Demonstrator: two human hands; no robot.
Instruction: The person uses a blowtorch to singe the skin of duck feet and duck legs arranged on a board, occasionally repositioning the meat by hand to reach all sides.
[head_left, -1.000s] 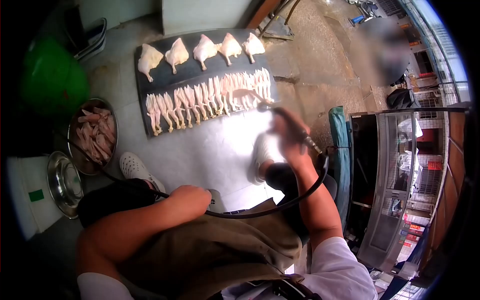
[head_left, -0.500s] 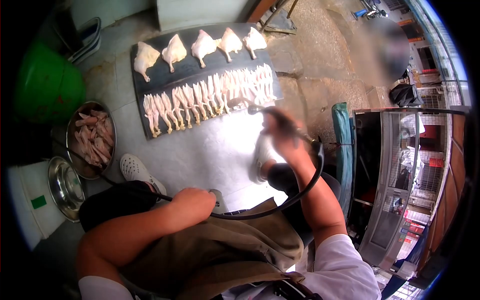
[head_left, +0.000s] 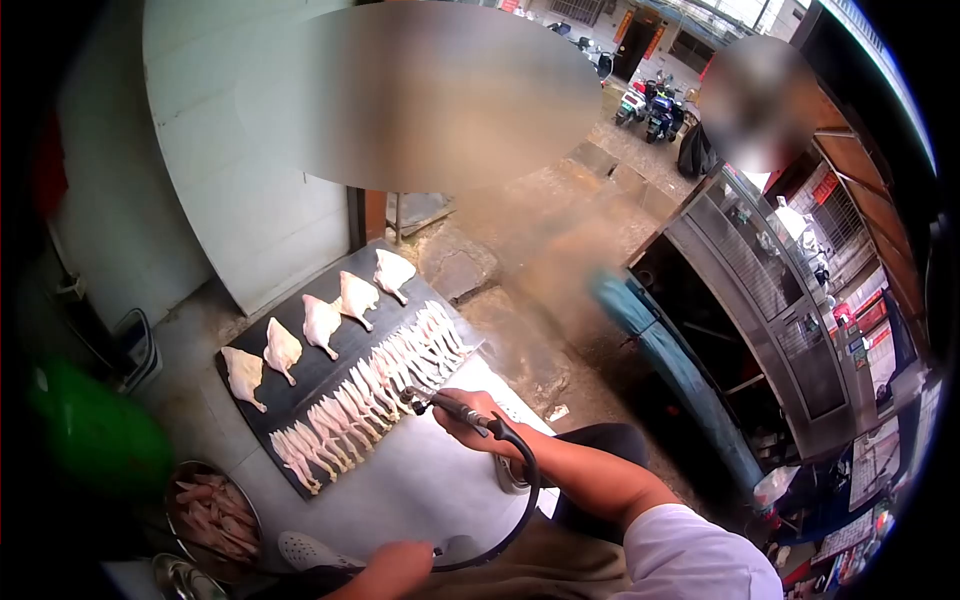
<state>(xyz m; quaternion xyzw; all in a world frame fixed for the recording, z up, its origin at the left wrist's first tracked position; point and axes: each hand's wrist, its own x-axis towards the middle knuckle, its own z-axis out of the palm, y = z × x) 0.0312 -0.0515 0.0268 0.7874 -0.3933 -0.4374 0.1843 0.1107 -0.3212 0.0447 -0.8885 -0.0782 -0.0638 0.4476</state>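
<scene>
One right hand (head_left: pixel 468 420) aims nozzle (head_left: pixel 438 401) up-left at chicken feet (head_left: pixel 365 402).

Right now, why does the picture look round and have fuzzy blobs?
Head view: the wide lens bends it into a circle with black corners; two smeared patches sit at the top; daylight is even; the chicken pieces on the dark board and the right hand gripping the nozzle look sharp; the left hand on the hose is cut by the bottom edge.
</scene>
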